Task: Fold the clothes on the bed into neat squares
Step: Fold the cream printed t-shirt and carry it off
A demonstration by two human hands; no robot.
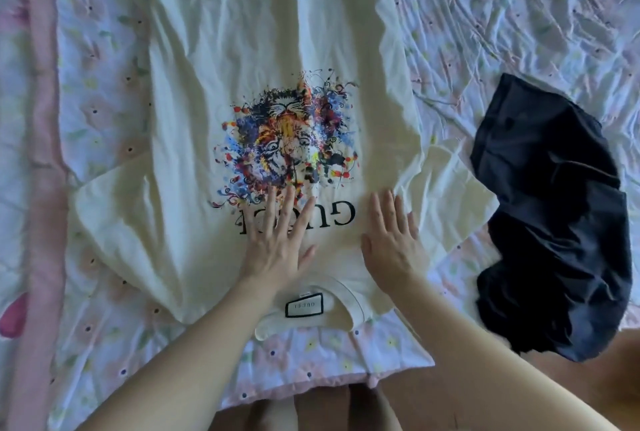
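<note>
A cream T-shirt [214,91] lies spread flat, front up, on the bed, its collar with a black-framed label nearest me and its hem at the far side. A colourful tiger print and black lettering sit at its chest. My left hand [277,240] rests flat on the lettering, fingers spread. My right hand [391,240] lies flat just right of it, near the right sleeve. Neither hand grips the cloth. A crumpled dark navy garment [554,216] lies to the right of the shirt, partly over the right sleeve's edge.
The bed is covered by a wrinkled pale floral quilt [502,22] with a pink border strip [41,153] along the left. The quilt's near edge [311,385] ends just in front of me, with brown floor below.
</note>
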